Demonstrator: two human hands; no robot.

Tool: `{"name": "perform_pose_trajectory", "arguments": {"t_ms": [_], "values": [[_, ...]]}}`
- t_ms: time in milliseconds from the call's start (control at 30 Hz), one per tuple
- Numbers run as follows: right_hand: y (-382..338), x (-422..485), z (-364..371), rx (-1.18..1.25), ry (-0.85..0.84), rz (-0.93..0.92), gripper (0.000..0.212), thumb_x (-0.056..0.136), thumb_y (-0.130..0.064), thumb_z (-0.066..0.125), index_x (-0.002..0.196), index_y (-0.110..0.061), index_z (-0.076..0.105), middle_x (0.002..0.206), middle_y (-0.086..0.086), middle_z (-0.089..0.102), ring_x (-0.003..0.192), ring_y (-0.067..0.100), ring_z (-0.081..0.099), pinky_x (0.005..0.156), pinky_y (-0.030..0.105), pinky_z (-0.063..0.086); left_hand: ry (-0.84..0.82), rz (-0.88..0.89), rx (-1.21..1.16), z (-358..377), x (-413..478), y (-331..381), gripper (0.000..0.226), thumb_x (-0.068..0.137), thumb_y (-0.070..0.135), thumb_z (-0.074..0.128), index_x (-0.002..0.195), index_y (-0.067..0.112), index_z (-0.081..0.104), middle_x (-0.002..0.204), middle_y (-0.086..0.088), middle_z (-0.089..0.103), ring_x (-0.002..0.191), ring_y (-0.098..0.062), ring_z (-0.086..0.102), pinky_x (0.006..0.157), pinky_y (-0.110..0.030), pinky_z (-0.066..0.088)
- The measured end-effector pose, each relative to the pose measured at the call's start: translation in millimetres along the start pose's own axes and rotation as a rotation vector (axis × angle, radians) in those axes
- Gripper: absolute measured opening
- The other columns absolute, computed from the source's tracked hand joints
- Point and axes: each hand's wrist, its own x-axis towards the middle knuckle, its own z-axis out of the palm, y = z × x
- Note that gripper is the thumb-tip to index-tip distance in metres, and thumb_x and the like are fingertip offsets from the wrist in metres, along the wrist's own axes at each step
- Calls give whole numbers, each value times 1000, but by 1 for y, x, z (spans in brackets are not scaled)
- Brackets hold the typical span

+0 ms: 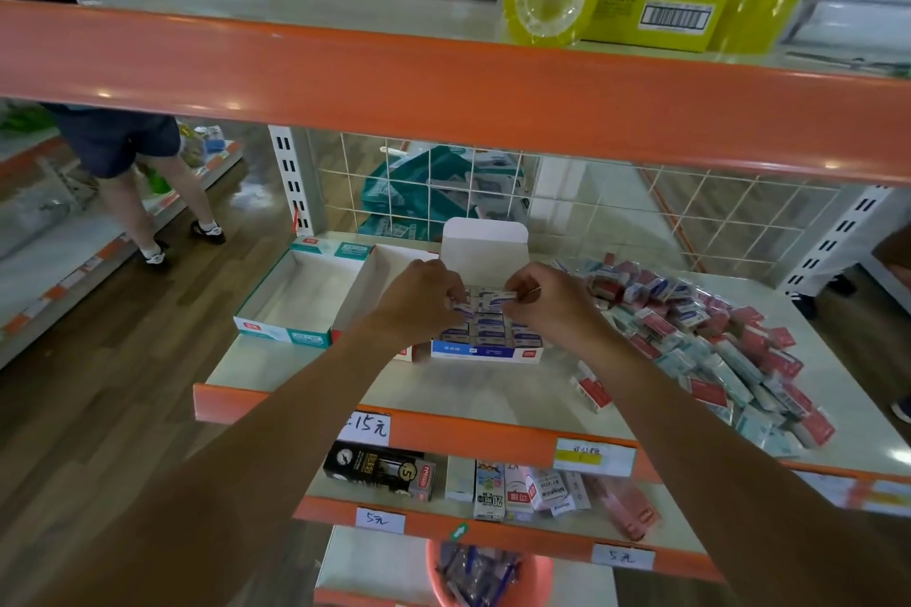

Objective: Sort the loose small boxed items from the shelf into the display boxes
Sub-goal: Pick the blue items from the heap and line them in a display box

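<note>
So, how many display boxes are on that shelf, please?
3: an empty teal box at left; a white box beside it, behind the left hand; a blue box, flap up, next. Others may be hidden.

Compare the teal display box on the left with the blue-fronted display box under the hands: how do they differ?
The teal display box is empty, showing its white floor; the blue-fronted display box holds rows of small boxes. The left hand and right hand pinch small boxes over the blue-fronted one; neither touches the teal one. Both are open-topped cartons on one shelf.

A shop: orange-edged shelves (443,84) bearing handwritten price tags (366,429).
</note>
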Motion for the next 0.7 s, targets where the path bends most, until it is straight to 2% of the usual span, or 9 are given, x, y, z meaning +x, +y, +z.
{"name": "perform_pose_trajectory", "arguments": {"t_ms": [67, 167, 333, 467, 567, 700], "values": [[0, 0, 1, 3, -5, -11, 20, 82, -15, 73, 98, -17, 63, 90, -4, 64, 82, 12, 61, 65, 11, 44, 16, 13, 43, 3, -1, 0, 30, 86, 31, 69, 112, 17, 69, 123, -2, 61, 101, -19, 56, 89, -23, 48], [0, -1, 3, -2, -5, -15, 15, 83, -17, 73, 95, -17, 63, 87, -7, 62, 80, 9, 60, 65, 10, 44, 31, 13, 84, 6, -1, -4, 32, 89, 38, 63, 116, 20, 67, 123, -2, 60, 105, -18, 52, 94, -26, 45], [1, 0, 5, -38, -1, -33, 12, 85, -20, 72, 91, -18, 62, 82, -11, 58, 75, 5, 56, 61, 11, 41, 4, 41, 91, 7, 0, -8, 30, 91, 39, 58, 112, 19, 66, 117, -1, 62, 101, -15, 53, 89, -26, 46], [2, 0, 8, -82, -7, -86, 13, 84, -19, 72, 86, -21, 59, 80, -9, 59, 75, 9, 59, 62, 16, 45, -21, 44, 107, 5, 0, -8, 26, 92, 37, 57, 108, 19, 65, 117, -2, 62, 100, -17, 55, 89, -27, 48], [2, -2, 9, -105, -28, -140, 14, 83, -17, 73, 84, -21, 59, 82, -7, 61, 78, 12, 60, 66, 21, 48, -30, 41, 98, 4, 2, -8, 25, 92, 35, 58, 108, 17, 65, 118, -3, 62, 100, -18, 57, 89, -28, 50], [2, -3, 11, -199, -55, -188, 10, 85, -16, 71, 91, -16, 64, 92, -3, 63, 83, 14, 60, 66, 19, 45, -27, 31, 63, 3, 2, -7, 23, 93, 29, 58, 109, 15, 64, 119, -5, 61, 99, -19, 58, 88, -27, 50]]}}
